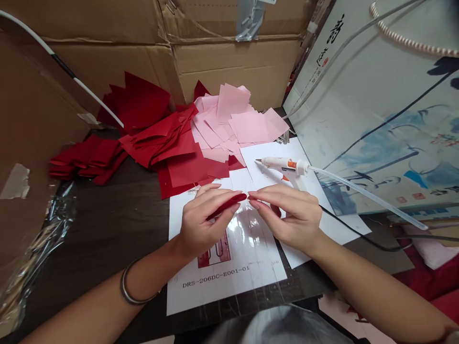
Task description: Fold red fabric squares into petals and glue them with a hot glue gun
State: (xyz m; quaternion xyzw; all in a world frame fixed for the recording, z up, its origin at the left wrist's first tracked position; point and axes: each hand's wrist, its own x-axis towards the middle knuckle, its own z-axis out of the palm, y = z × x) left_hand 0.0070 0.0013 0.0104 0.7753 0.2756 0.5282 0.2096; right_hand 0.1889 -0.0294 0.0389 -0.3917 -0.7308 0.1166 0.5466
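Over a printed white sheet (229,286), my left hand (206,215) holds a small folded red piece (229,205) between thumb and fingers. My right hand (290,212) is beside the piece's right end, thumb and fingertips pinched close together; anything between them is too small to make out. Behind my right hand a white glue gun (283,164) lies on another white sheet, nozzle to the left. Beyond my left hand are red pieces (197,167) and pale pink squares (233,124) in loose piles.
Folded red pieces (88,157) sit at the left. Cardboard walls (233,71) stand behind and left, a painted white panel (376,119) at right. Metal clips (285,137) lie by the pink pile. A black cable (344,222) runs right.
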